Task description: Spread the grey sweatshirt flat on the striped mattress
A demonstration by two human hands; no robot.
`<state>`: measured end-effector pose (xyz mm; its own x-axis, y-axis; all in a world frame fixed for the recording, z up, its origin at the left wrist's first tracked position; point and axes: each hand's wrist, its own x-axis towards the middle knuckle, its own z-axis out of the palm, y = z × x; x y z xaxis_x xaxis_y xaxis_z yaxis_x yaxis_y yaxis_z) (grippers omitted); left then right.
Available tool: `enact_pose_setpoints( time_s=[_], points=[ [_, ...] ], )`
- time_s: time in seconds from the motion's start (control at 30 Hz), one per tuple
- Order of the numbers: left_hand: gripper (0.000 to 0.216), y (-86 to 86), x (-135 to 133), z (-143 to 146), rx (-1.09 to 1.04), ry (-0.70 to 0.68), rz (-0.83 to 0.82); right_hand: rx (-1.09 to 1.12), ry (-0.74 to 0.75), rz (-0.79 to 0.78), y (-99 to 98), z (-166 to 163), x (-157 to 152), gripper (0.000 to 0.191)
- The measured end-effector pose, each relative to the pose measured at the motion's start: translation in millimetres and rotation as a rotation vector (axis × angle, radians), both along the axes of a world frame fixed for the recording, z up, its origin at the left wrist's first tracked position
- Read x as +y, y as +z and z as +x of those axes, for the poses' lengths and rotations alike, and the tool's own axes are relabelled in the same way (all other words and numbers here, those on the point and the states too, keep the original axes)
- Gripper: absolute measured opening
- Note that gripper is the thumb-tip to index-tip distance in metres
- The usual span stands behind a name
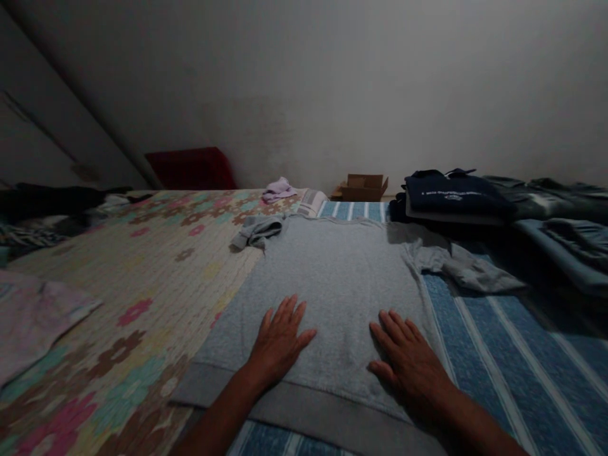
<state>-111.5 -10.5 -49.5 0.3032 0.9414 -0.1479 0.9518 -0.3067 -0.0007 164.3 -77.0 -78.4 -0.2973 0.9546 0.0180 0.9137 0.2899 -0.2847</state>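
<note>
A grey sweatshirt (342,272) lies spread on the bed, its wide hem band toward me and its neck at the far end. Its left sleeve is bunched up beside the shoulder, while the right one trails outward, crumpled. My left hand (281,342) rests flat on the lower left of the fabric, fingers stretched out. On the lower right, my right hand (403,354) also lies palm down with its fingers extended. Neither hand grips anything.
A floral bedspread (185,272) covers the left side, a blue striped one (494,342) the right. Folded dark clothes (451,196) and jeans (570,247) are piled at right. Pink cloth (38,313) lies left; a lilac cloth (279,190) and cardboard box (363,188) sit toward the wall.
</note>
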Motion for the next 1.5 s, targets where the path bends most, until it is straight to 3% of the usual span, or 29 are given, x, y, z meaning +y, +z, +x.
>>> enact_pose_setpoints(
  time_s=[0.27,0.5,0.6,0.73,0.9,1.07,1.27,1.5],
  points=[
    [0.064,-2.7,3.4,-7.3,0.007,0.001,0.037,0.049,0.2,-0.05,12.3,-17.8,-28.5,0.064],
    [0.061,1.6,7.2,-8.2,0.052,0.018,0.055,0.048,0.221,-0.112,14.8,-7.3,-36.5,0.064],
    [0.057,6.7,6.1,11.0,0.03,-0.011,0.079,0.063,0.208,-0.125,19.0,-5.6,-38.3,0.065],
    [0.051,12.8,12.0,62.6,-0.078,-0.25,0.08,0.103,0.197,-0.148,25.0,-7.9,-38.4,0.066],
    [0.053,2.6,29.8,107.1,-0.104,-0.397,-0.026,0.096,0.136,-0.151,25.5,1.7,-43.6,0.069],
    [0.055,-11.0,37.6,105.2,-0.078,-0.404,0.004,0.095,0.034,-0.069,22.7,15.2,-49.7,0.06],
    [0.061,-10.2,37.5,104.2,-0.051,-0.399,0.002,0.123,-0.117,0.163,14.9,-0.7,-31.5,0.059],
    [0.064,-12.8,35.2,99.3,-0.084,-0.435,0.002,0.102,-0.136,-0.016,7.3,7.0,-26.7,0.071]
  ],
)
